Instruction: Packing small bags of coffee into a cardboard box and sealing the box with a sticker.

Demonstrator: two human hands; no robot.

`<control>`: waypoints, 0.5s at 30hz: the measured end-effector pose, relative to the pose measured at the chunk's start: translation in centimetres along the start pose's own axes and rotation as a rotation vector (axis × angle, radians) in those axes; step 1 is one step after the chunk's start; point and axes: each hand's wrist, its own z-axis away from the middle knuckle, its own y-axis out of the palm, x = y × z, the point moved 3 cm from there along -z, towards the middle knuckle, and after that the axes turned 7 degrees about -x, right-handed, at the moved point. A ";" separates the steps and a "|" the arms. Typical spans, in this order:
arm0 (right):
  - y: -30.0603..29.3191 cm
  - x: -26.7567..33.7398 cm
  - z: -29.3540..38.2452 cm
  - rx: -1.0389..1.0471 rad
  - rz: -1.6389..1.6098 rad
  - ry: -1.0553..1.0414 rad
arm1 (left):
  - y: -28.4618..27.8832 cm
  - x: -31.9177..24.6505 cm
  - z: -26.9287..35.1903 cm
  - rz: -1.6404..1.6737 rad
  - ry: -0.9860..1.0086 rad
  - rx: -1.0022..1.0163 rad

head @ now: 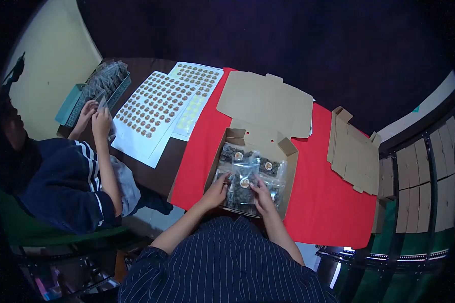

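An unfolded-lid cardboard box (293, 178) lies before me on a red cloth (326, 212). Several clear zip bags of dark contents, each with a round sticker, rest inside it. One clear zip bag (245, 192) with a round sticker is on top, between my two hands. My left hand (216, 192) holds its left edge, and my right hand (263, 195) holds its right side with the thumb near the sticker. Behind it lie a bag (227, 152) at the box's back left and another bag (275, 168) at the back right.
At left a seated co-worker (72, 181) handles a small clear bag beside a teal basket (66, 110) of bags. Sticker sheets (136, 142) lie on the brown table. A flat cardboard box (356, 161) lies at right, near shelves of cartons (413, 166).
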 end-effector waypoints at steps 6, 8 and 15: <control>0.4 -2.8 0.3 -0.037 0.205 0.114 | -0.9 -0.1 0.8 0.093 -0.222 -0.099; 0.2 -3.7 0.1 -0.055 0.256 0.101 | -0.6 0.4 0.9 0.009 -0.163 -0.113; 0.1 -4.5 -1.4 -0.047 0.440 0.020 | -0.3 -0.9 1.6 -0.348 -0.172 -0.081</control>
